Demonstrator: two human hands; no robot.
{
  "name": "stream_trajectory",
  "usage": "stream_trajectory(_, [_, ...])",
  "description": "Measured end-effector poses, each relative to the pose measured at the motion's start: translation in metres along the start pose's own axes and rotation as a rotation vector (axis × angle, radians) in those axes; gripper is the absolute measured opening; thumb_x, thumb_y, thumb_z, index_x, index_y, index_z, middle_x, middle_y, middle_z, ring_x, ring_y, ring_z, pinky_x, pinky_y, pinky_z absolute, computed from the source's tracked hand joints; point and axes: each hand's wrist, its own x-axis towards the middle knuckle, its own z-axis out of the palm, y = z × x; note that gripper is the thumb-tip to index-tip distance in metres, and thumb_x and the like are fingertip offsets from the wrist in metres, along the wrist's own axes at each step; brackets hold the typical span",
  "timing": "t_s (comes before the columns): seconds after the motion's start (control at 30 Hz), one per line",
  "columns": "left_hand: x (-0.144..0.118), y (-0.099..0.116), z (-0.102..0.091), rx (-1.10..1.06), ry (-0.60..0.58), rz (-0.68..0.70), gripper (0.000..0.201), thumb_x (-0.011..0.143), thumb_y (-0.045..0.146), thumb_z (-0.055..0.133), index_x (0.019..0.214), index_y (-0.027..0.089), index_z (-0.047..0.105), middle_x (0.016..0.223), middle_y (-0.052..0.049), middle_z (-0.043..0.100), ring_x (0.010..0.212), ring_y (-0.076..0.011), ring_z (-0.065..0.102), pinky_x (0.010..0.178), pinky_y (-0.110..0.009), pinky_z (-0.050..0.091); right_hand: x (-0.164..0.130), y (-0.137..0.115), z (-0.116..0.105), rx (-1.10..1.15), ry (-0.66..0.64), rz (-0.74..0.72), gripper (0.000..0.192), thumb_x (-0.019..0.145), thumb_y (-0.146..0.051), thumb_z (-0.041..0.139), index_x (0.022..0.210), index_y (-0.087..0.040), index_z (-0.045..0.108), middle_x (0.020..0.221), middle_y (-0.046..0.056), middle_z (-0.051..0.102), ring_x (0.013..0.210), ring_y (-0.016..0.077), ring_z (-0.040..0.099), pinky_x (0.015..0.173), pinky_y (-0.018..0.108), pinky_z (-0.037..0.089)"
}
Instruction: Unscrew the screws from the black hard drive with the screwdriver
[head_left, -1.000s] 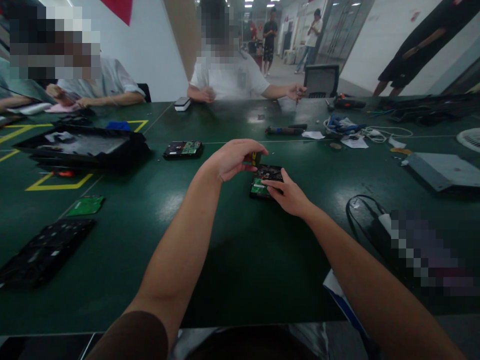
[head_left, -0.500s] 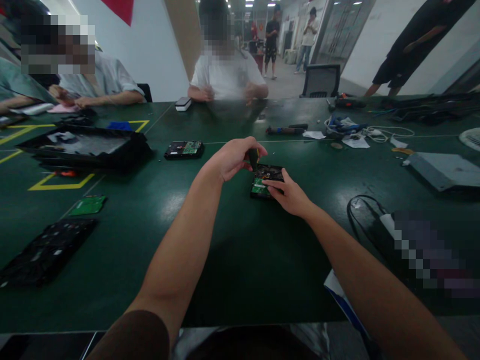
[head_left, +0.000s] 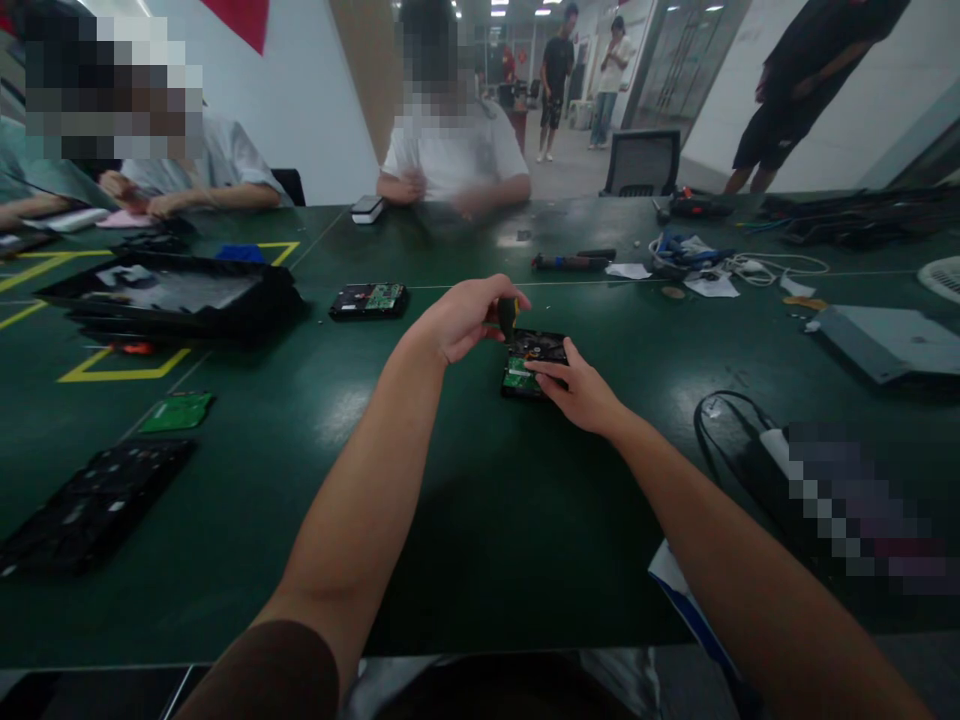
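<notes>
Metal-cased hard drive [head_left: 534,362], rigid, fragile board up: right hand [head_left: 581,392] pins edge, left hand [head_left: 465,318] clamps screwdriver [head_left: 508,317].

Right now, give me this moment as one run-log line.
left hand: grips screwdriver, tip down on hard drive | right hand: steadies hard drive | surface: green table | second drive: untouched

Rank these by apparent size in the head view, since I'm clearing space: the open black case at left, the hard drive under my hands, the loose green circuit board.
1. open black case
2. hard drive, apparently
3. green circuit board, similar in size
</notes>
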Motion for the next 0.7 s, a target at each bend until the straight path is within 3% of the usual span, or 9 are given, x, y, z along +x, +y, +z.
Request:
stream_trajectory(0.2, [-0.0045, 0.0020, 0.0052, -0.051, -0.098, -0.065, 0.020, 0.078, 0.033, 0.065, 0.086, 0.014, 0.066, 0.084, -0.011, 0.070, 0.073, -0.0175, 0.065, 0.052, -0.024, 0.045, -0.0012, -0.0011, 0.0003, -0.005, 0.012, 0.005, 0.039, 0.100, -0.042, 0.051, 0.135, -0.035, 0.066, 0.169, 0.005, 0.018, 0.147, 0.0381, 0.036, 0.118, 0.053, 0.032])
stream_trajectory(0.33, [-0.0019, -0.0007, 0.0082, -0.122, -0.059, -0.061, 0.017, 0.078, 0.032, 0.064, 0.082, 0.016, 0.061, 0.083, -0.010, 0.070, 0.076, -0.0186, 0.067, 0.058, -0.026, 0.050, -0.0017, -0.0015, -0.0002, 0.003, 0.013, 0.015, 0.039, 0.100, -0.041, 0.052, 0.135, -0.033, 0.066, 0.169, 0.005, 0.018, 0.146, 0.0365, 0.038, 0.117, 0.052, 0.033])
stream_trajectory(0.5, [0.0034, -0.0029, 0.0021, 0.014, 0.033, 0.001, 0.020, 0.080, 0.033, 0.061, 0.079, 0.015, 0.069, 0.082, -0.010, 0.067, 0.073, -0.0158, 0.061, 0.056, -0.023, 0.045, -0.0007, -0.0016, -0.0012, -0.001, 0.004, 0.012, 0.038, 0.099, -0.041, 0.052, 0.134, -0.033, 0.067, 0.168, 0.005, 0.019, 0.144, 0.0364, 0.041, 0.118, 0.052, 0.033])
stream_trajectory(0.7, [-0.0011, -0.0002, 0.0034, -0.064, -0.051, -0.072, 0.023, 0.079, 0.035, 0.062, 0.087, 0.014, 0.067, 0.085, -0.011, 0.069, 0.076, -0.0182, 0.064, 0.057, -0.026, 0.048, -0.0008, -0.0002, 0.0009, -0.002, 0.016, 0.001, 0.038, 0.100, -0.041, 0.052, 0.134, -0.033, 0.067, 0.168, 0.005, 0.019, 0.145, 0.0364, 0.039, 0.118, 0.052, 0.033])
